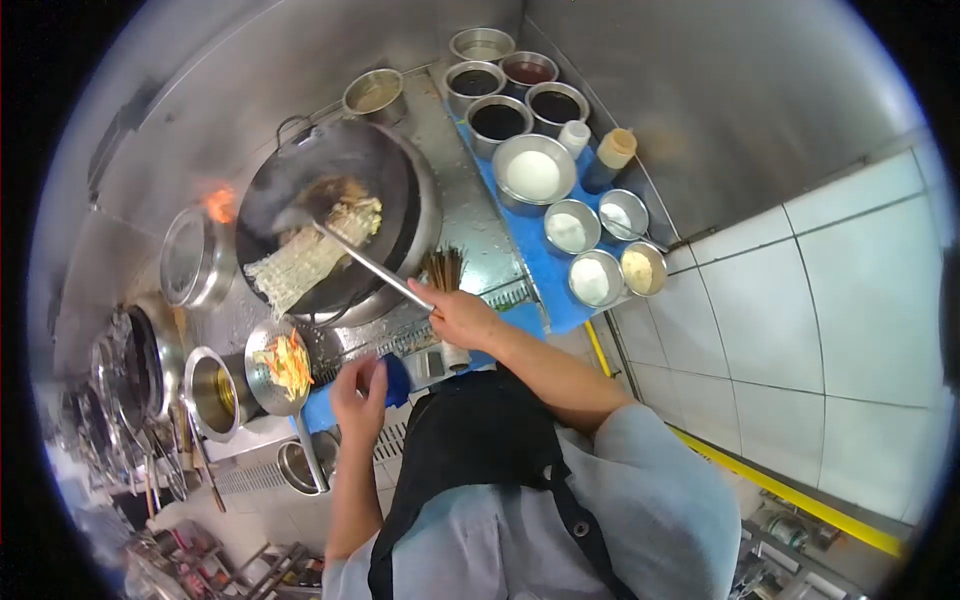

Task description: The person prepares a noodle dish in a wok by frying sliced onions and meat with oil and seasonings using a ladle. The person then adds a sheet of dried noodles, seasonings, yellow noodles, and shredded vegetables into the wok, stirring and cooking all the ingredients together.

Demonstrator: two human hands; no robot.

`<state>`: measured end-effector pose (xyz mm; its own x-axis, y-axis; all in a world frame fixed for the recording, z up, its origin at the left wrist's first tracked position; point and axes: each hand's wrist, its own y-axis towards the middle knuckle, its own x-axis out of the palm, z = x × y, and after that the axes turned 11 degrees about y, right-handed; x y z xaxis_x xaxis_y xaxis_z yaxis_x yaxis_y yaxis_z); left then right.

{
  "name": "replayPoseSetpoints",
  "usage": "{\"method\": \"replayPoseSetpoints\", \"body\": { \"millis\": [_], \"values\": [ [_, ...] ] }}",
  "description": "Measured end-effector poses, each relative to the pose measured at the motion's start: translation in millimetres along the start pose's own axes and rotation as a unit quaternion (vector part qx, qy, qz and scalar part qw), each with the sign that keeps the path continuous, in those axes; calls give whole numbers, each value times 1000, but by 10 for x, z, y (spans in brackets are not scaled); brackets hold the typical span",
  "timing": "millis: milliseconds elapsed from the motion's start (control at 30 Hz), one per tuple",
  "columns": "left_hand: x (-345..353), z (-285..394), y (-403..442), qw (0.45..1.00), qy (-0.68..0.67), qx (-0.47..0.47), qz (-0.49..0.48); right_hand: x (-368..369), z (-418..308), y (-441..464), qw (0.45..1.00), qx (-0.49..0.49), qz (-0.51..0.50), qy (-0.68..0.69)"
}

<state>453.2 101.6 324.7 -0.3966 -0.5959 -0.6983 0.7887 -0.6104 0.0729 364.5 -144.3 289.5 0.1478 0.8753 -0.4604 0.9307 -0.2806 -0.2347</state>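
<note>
A dark wok (395, 215) holds pale noodles (300, 265) and browned pieces of food, with steam rising over them. My right hand (462, 318) is wrapped round the handle of a metal ladle (375, 266), whose head rests in the food. Near the counter's front edge is my left hand (360, 388), its fingers curled beside a dark blue cloth (395, 380); whether it grips the cloth cannot be made out. Left of that hand, a round strainer (262, 385) bears shredded orange and yellow vegetables (288, 366).
Bowls of dark sauces (498, 120) and white powders (533, 174) stand on a blue cloth at the right, beside a squeeze bottle (610, 160). A flame (219, 205) burns left of the wok. An oil pot (215, 393) and bamboo brush (444, 270) are nearby.
</note>
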Motion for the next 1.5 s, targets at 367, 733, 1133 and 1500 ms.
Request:
{"method": "replayPoseSetpoints", "body": {
  "millis": [367,733,1133,1500],
  "values": [
    [3019,2743,2284,956,-10,250,-155,-366,487,-527,998,-6,-8,63],
    [3925,3028,2722,977,14,149,-153,-455,1095,-443,982,-166,57,70],
    [563,3052,2444,818,-512,238,113,-741,68,592,995,-60,18,75],
    [-1206,301,1876,943,325,-70,7,-424,-400,-276,946,61,-21,316]
  ]
}}
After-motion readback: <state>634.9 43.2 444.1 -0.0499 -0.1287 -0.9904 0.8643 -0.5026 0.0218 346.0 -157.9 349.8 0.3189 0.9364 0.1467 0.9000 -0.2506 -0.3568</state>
